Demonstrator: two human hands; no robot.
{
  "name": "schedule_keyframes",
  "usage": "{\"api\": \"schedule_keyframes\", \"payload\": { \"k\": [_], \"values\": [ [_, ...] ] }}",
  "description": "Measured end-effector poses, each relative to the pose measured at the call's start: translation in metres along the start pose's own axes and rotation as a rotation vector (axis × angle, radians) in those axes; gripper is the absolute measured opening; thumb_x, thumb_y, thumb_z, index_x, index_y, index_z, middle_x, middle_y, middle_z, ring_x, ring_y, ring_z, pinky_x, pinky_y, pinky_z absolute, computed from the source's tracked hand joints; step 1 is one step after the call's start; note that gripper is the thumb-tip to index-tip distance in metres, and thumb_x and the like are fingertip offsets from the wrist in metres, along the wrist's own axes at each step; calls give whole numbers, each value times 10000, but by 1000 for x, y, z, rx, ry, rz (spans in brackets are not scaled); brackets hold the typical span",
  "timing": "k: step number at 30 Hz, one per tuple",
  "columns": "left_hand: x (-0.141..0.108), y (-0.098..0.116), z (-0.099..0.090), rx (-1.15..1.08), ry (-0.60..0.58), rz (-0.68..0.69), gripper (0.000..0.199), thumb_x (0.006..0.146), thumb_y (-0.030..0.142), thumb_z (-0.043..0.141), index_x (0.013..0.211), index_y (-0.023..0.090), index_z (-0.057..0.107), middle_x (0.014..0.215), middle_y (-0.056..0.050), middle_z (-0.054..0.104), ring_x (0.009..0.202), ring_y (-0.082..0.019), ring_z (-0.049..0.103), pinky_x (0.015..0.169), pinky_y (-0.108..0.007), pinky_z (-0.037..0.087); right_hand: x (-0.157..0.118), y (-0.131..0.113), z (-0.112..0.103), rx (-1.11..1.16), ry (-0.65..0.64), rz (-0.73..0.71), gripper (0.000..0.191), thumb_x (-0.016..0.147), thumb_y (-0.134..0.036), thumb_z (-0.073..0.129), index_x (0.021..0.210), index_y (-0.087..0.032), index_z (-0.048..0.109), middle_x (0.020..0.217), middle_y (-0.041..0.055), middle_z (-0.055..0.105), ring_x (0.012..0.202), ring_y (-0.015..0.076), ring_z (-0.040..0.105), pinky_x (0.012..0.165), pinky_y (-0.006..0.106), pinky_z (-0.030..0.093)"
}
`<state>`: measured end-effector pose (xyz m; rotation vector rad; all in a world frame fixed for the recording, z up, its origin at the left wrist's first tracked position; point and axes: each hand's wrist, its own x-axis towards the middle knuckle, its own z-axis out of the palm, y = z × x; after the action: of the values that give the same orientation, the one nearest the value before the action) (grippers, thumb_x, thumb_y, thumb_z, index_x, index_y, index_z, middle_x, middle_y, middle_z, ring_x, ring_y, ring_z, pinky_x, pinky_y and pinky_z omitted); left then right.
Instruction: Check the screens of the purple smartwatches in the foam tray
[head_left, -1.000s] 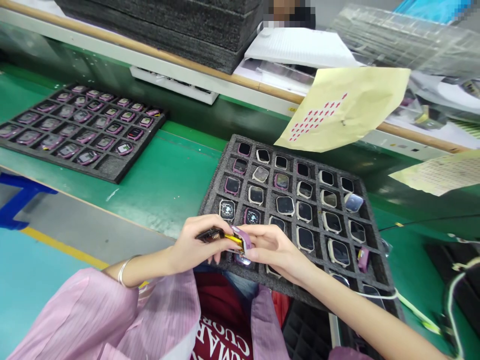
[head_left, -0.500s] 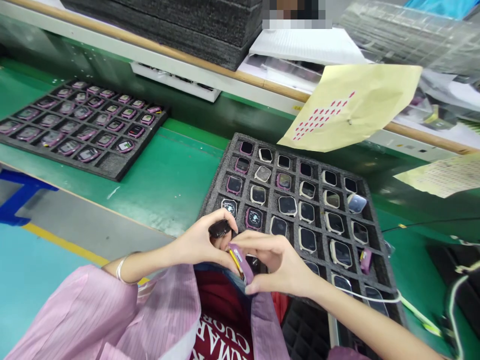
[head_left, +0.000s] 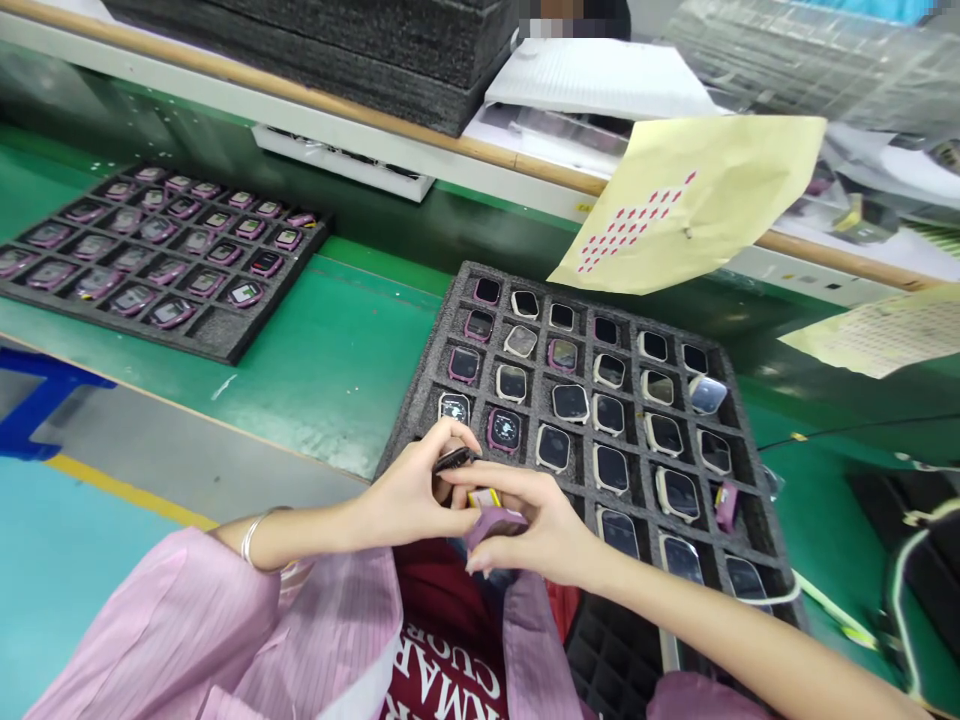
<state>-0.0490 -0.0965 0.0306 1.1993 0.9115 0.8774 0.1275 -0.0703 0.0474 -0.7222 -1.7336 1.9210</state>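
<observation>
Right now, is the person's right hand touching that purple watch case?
Touching. The head view shows the right hand with fingers wrapped around the purple watch case, no gap visible.

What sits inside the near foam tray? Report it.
The foam tray holds watch bodies, one per pocket. The hands, left hand and right hand, cover its near-left pockets, so their contents cannot be seen.
</observation>
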Motion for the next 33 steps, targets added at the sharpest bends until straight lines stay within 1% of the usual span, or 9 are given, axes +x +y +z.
{"api": "schedule_keyframes", "payload": {
  "k": [4,9,13,16,20,22,25,27,33],
  "values": [
    [0,1,-2,0,4,-8,430,714,143,699,1041,210,428,706,71,461,555,-74,385,525,-201,319,-3,-6,-1,197,-27,178,601,677,-212,826,1222,-213,575,897,8,654,581,128,671,541,212,581],
    [0,4,-12,-132,12,-105,386,774,278,699,1053,197,445,783,44,504,592,-71,429,534,-193,347,-3,-22,-8,-34,59,133,555,729,-188,783,1221,-230,530,960,19,674,589,112,655,506,191,558],
    [0,5,-23,-40,-27,-137,374,877,307,563,1208,189,432,1041,-54,582,686,-103,531,619,-239,444,-4,-30,-17,-345,100,117,365,811,-212,710,1140,-218,552,928,2,692,835,155,673,782,272,560],
    [4,7,-27,312,-39,34,314,911,282,495,1210,187,509,1200,-106,549,992,-205,579,865,-346,476,-6,-30,-21,-520,125,81,345,825,-201,693,1133,-218,539,968,0,681,892,159,662,862,297,527],
    [8,12,-21,625,341,325,644,807,340,669,1365,198,383,1404,-145,374,1336,-293,320,1108,-462,293,-9,-26,-24,-710,216,-32,426,846,-195,668,1222,-226,472,1069,32,660,928,178,665,858,314,544],
    [6,15,-15,525,476,386,574,795,351,689,1298,206,455,1331,-133,433,1222,-272,442,1033,-433,391,-10,-22,-26,-807,257,-136,438,872,-199,636,1266,-221,446,1123,61,645,971,193,660,883,332,547],
    [3,16,-4,11,222,184,337,898,410,542,1137,174,564,1046,-105,586,819,-168,594,698,-292,522,-11,-19,-29,-955,233,-376,421,916,-191,581,1311,-202,437,1216,101,614,1086,212,620,950,348,521],
    [2,12,3,-387,-54,-81,446,931,497,424,1092,117,593,900,-119,631,710,-160,608,593,-260,506,-10,-20,-30,-1004,141,-568,393,949,-175,518,1333,-187,435,1248,115,606,1130,209,599,955,329,518],
    [2,-2,17,-935,-278,-349,296,910,380,525,984,132,667,886,-103,698,808,-207,671,798,-350,514,-3,-33,-26,-1023,-113,-730,345,1000,-143,298,1247,-66,525,1086,174,684,1003,220,667,852,326,573]
  ]
}}
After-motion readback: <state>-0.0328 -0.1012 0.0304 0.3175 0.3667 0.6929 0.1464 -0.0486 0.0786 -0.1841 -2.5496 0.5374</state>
